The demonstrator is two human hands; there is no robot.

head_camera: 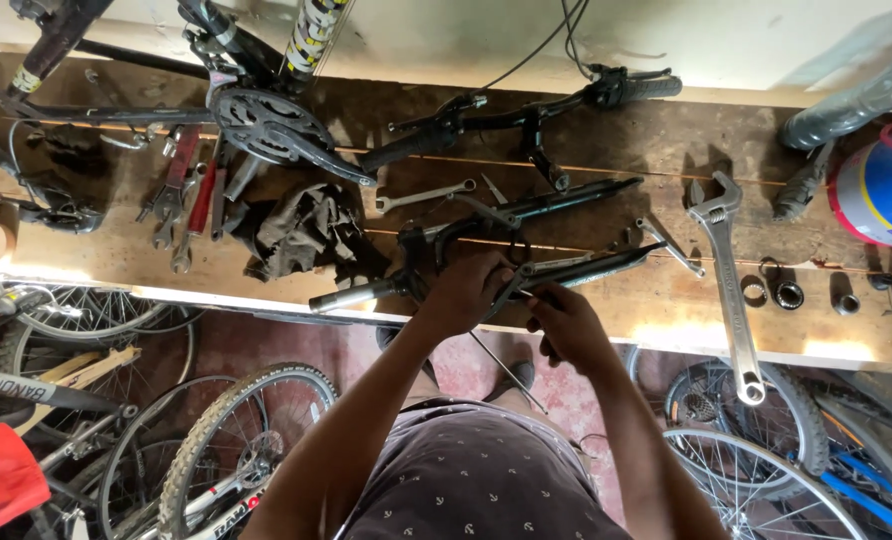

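A black bicycle fork lies on the wooden workbench, its silver steerer tube pointing left and its two legs pointing right. My left hand grips the fork at its crown. My right hand pinches a thin metal part beside the lower fork leg, near the bench's front edge. A thin spoke-like rod hangs below my hands.
A large adjustable wrench lies right of the fork, small rings and nuts near it. Black handlebars, a crankset, pliers and spanners and a rag lie behind. Bicycle wheels stand under the bench.
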